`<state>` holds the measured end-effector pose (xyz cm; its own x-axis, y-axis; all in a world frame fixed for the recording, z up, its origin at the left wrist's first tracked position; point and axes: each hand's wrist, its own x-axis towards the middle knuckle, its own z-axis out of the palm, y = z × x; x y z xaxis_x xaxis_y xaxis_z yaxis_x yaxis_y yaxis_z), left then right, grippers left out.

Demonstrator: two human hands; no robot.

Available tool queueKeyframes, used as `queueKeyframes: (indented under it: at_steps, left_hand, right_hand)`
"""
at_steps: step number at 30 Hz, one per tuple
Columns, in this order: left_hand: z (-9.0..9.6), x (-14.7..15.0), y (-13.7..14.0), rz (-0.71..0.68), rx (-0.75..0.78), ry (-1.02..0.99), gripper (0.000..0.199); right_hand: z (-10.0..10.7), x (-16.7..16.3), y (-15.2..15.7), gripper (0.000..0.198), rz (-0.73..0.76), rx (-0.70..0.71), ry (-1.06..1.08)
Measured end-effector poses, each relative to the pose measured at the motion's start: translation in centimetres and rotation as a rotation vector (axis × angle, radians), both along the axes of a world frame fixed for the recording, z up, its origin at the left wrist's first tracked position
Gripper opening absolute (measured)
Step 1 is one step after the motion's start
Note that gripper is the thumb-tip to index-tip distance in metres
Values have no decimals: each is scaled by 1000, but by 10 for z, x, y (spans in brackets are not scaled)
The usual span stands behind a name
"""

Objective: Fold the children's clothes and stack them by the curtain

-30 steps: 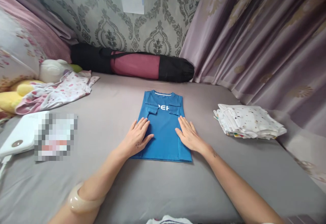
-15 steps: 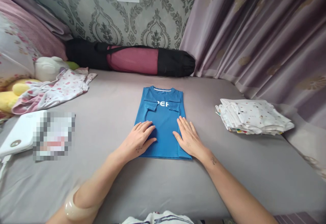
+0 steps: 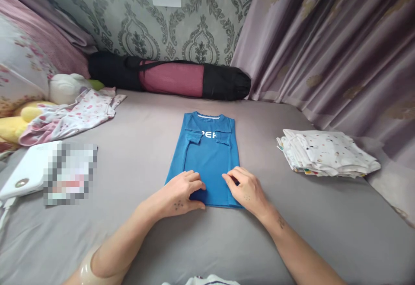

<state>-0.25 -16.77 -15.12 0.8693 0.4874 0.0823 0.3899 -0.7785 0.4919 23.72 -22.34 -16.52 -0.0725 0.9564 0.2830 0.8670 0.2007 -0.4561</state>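
Observation:
A blue long-sleeved shirt [image 3: 207,155] lies flat with its sides and sleeves folded over the front, collar away from me. White letters show in part between its cuffs. My left hand [image 3: 186,192] rests at the lower left of the shirt. Its fingers bend over the cloth, and the thumb stands apart from them near the bottom hem. My right hand [image 3: 248,188] is at the lower right edge, fingers curled, with thumb and forefinger drawn close together on the fabric. Its other fingertips are partly hidden.
Folded white printed clothes [image 3: 327,153] are stacked at the right. A white power bank [image 3: 30,170] with a cable and a pixelated item [image 3: 71,172] lie left. Beyond them are a printed garment [image 3: 81,116] and plush toys [image 3: 68,87]. A black and maroon bag [image 3: 171,77] lies along the wall.
Both hands have slid toward me along the shirt, toward its bottom hem. The fingers have gone from flat to bent, the right ones curling most. The view has shifted slightly.

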Motion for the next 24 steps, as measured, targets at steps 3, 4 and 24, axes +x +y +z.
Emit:
queueKeyframes:
  at_steps: [3,4,24]
  left_hand:
    - [0,-1,-2,-26,14,5,28]
    - [-1,-1,-3,-38,20,1,24]
    - [-6,6,-4,63,176,-32,13]
  right_hand:
    - [0,-2,-4,26,49,-54,-40]
    - [0,-2,-4,25,68,-65,-50]
    - [11,-3,-13,30,274,-140,-180]
